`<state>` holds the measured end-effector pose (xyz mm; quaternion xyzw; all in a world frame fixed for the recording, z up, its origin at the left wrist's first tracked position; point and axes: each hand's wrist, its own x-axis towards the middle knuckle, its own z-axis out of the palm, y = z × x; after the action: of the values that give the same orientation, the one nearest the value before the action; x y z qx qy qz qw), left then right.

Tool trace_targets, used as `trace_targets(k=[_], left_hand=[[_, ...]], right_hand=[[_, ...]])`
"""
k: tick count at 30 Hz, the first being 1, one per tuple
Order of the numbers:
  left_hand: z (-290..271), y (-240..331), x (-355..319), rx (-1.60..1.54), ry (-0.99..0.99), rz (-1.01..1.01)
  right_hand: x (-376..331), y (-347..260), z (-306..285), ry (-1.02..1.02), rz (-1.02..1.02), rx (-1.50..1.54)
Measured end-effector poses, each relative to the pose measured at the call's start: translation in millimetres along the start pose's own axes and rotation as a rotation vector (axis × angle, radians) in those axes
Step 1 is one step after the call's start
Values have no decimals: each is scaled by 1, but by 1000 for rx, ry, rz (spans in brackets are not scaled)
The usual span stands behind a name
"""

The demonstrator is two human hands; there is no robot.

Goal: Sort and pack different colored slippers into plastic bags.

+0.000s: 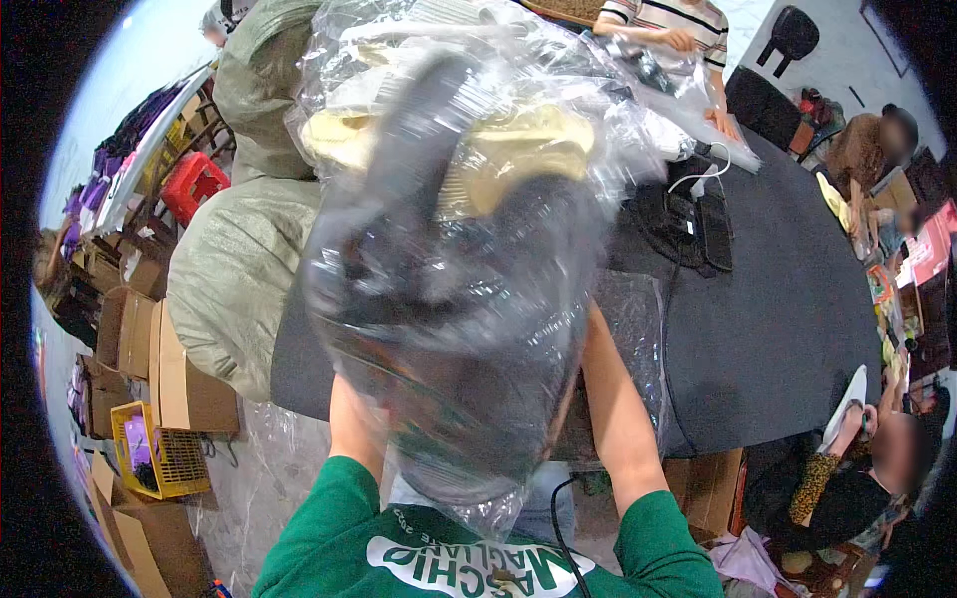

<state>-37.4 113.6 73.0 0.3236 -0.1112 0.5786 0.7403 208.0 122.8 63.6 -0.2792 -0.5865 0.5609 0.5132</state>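
Observation:
A large clear plastic bag (449, 399) is raised in front of me, smeared by motion. Black, slipper-like pieces (424, 140) show in and above it, too blurred to name surely. From below, my left forearm (356, 419) and my right forearm (620, 409) run up behind the bag. It hides both hands and their fingers, so their grip does not show. Just beyond, pale yellow, ribbed slipper-like pieces (533, 140) lie in a heap of clear plastic bags (449, 30) on the dark round table (778, 339).
Bulging grey-green sacks (244, 269) lean at the table's left. A phone (714, 231) and cables lie right of the bags. A person in a striped shirt (688, 25) handles plastic across the table. Cardboard boxes (189, 369) and a yellow crate (164, 458) stand at left.

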Motion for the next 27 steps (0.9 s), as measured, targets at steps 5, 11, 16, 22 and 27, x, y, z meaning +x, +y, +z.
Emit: trace_targets(k=[5, 11, 16, 22, 27], left_hand=[[-13, -4, 2, 526, 58, -575], [-24, 5, 19, 830, 156, -701], [-13, -2, 26, 998, 235, -652], [-16, -4, 22, 1332, 286, -557], [-35, -24, 23, 1835, 150, -321]], right_hand=[[-13, -54, -11, 350, 318, 418], [-45, -42, -90, 58, 479, 246], [-56, -29, -141, 56, 314, 22], [-58, -90, -112, -28, 702, -328], [-71, -62, -133, 393, 222, -1146]])
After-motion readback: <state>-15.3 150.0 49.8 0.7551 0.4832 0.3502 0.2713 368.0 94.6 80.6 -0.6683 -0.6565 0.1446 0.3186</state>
